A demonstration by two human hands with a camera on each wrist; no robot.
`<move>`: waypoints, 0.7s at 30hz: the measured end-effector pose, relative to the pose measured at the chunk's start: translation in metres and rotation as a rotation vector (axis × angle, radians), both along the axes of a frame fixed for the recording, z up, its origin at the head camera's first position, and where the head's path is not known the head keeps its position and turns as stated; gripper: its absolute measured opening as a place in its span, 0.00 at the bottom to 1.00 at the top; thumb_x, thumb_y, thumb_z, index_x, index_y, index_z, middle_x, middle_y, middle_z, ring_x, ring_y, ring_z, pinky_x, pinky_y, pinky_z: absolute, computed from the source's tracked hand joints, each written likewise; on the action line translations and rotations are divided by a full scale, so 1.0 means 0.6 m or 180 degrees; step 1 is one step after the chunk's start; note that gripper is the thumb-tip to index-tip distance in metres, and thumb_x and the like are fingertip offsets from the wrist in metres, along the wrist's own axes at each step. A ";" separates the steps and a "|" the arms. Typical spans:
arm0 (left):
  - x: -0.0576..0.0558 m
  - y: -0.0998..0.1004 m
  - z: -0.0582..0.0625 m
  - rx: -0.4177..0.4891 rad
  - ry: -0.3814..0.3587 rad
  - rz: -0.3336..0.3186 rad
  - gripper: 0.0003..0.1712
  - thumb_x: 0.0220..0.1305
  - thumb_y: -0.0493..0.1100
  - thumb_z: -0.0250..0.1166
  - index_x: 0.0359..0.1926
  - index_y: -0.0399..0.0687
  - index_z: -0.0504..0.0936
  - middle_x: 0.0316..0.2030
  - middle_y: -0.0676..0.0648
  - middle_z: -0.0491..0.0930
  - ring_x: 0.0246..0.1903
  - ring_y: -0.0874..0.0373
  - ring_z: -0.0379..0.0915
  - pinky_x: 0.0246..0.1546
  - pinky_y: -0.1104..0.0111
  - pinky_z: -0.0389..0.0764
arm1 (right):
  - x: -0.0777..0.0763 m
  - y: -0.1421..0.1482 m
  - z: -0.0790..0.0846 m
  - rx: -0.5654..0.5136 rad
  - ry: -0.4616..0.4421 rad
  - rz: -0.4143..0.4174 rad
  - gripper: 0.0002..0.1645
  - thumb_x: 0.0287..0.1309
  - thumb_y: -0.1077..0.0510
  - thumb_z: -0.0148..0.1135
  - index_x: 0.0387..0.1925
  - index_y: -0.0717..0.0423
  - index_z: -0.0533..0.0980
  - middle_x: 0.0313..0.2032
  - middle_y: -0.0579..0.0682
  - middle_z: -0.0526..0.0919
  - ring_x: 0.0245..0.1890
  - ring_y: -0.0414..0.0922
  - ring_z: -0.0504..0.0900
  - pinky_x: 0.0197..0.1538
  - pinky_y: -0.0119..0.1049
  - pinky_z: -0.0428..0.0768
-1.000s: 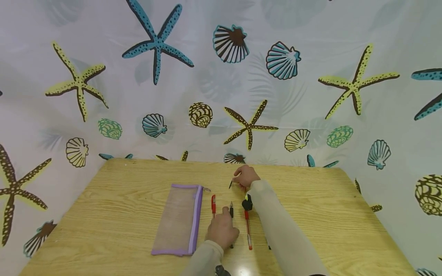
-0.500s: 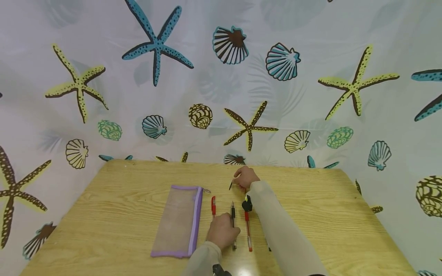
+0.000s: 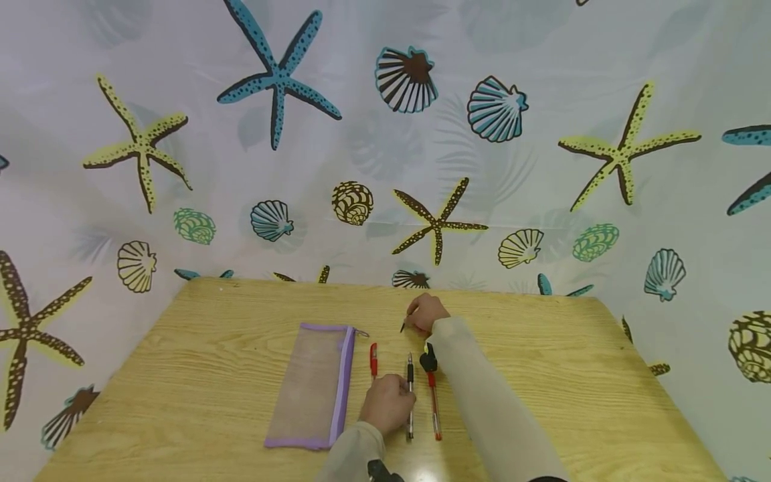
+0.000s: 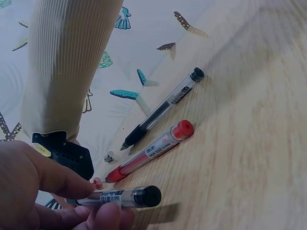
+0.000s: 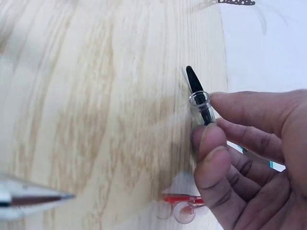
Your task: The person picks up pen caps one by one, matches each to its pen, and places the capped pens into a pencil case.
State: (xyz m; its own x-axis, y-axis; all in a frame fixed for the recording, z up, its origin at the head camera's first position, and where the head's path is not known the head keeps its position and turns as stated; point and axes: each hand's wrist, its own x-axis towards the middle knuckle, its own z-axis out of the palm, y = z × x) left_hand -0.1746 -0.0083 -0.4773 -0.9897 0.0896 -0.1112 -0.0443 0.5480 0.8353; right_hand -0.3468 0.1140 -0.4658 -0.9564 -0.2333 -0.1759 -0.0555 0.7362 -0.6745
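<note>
My left hand (image 3: 385,403) pinches a black gel pen (image 4: 147,195) by its barrel, close over the table. The bare tip of this pen points away from me in the head view. Farther back, my right hand (image 3: 426,313) holds a clear pen cap (image 5: 200,98) with a black clip between thumb and fingers, its open end showing in the right wrist view. An uncapped red pen (image 3: 434,405) lies right of the left hand. Beyond it is a second uncapped black pen (image 4: 165,108), hidden by the right sleeve in the head view. Another red pen (image 3: 373,360) is partly covered by the left hand.
A mesh pouch (image 3: 310,388) with purple edging lies flat left of the pens. A clear cap with a red clip (image 5: 182,198) rests near the right hand. A patterned cloth (image 3: 361,134) hangs behind the wooden table (image 3: 211,375).
The left hand's fingers have closed around the black pen, and the pen has shifted slightly right. The right hand has stayed almost still with the cap.
</note>
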 end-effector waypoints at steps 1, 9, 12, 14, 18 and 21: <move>0.001 0.000 0.001 0.0040 -0.0032 -0.0002 0.05 0.58 0.35 0.60 0.32 0.37 0.81 0.15 0.52 0.75 0.11 0.63 0.70 0.12 0.72 0.69 | 0.001 -0.001 0.001 0.0016 0.0025 0.0006 0.13 0.59 0.63 0.64 0.45 0.65 0.81 0.17 0.51 0.78 0.11 0.39 0.69 0.15 0.30 0.70; 0.000 -0.003 0.000 0.0177 -0.0151 0.0005 0.07 0.62 0.36 0.59 0.36 0.36 0.81 0.16 0.51 0.75 0.09 0.63 0.71 0.10 0.73 0.70 | 0.006 -0.011 0.002 0.0050 0.0004 -0.0050 0.08 0.59 0.64 0.63 0.40 0.63 0.80 0.19 0.51 0.77 0.12 0.39 0.68 0.16 0.30 0.69; -0.002 -0.003 -0.001 0.0213 -0.0149 0.0003 0.08 0.62 0.36 0.59 0.37 0.35 0.81 0.19 0.51 0.76 0.10 0.62 0.72 0.11 0.72 0.73 | 0.007 -0.013 0.003 0.0014 -0.0079 -0.0067 0.06 0.59 0.64 0.64 0.37 0.63 0.79 0.19 0.52 0.77 0.12 0.40 0.69 0.16 0.30 0.70; -0.003 -0.003 -0.002 0.0235 -0.0139 -0.0012 0.08 0.62 0.36 0.59 0.38 0.34 0.81 0.19 0.51 0.77 0.10 0.62 0.72 0.12 0.71 0.73 | 0.006 -0.015 0.003 0.0027 -0.0086 -0.0038 0.04 0.58 0.64 0.64 0.34 0.62 0.78 0.20 0.52 0.77 0.12 0.40 0.70 0.16 0.30 0.70; -0.003 -0.005 -0.005 0.0312 -0.0152 -0.0029 0.09 0.62 0.36 0.60 0.40 0.33 0.80 0.20 0.51 0.78 0.10 0.63 0.72 0.12 0.72 0.73 | 0.001 -0.016 -0.002 0.0017 -0.0128 -0.0024 0.05 0.57 0.63 0.66 0.29 0.61 0.77 0.23 0.53 0.78 0.13 0.41 0.71 0.16 0.30 0.71; -0.004 -0.006 -0.007 0.0380 -0.0171 -0.0012 0.10 0.62 0.36 0.60 0.41 0.33 0.80 0.24 0.50 0.80 0.11 0.62 0.73 0.13 0.71 0.74 | -0.002 -0.016 -0.006 0.0011 -0.0152 -0.0038 0.06 0.56 0.63 0.66 0.28 0.60 0.76 0.23 0.54 0.79 0.13 0.41 0.72 0.16 0.30 0.72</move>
State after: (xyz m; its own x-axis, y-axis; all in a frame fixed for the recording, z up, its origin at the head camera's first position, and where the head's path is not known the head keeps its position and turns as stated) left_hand -0.1769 -0.0120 -0.4816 -0.9823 0.1092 -0.1524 -0.0888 0.4452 0.8910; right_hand -0.3477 0.1044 -0.4694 -0.9496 -0.2213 -0.2222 -0.0146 0.7389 -0.6737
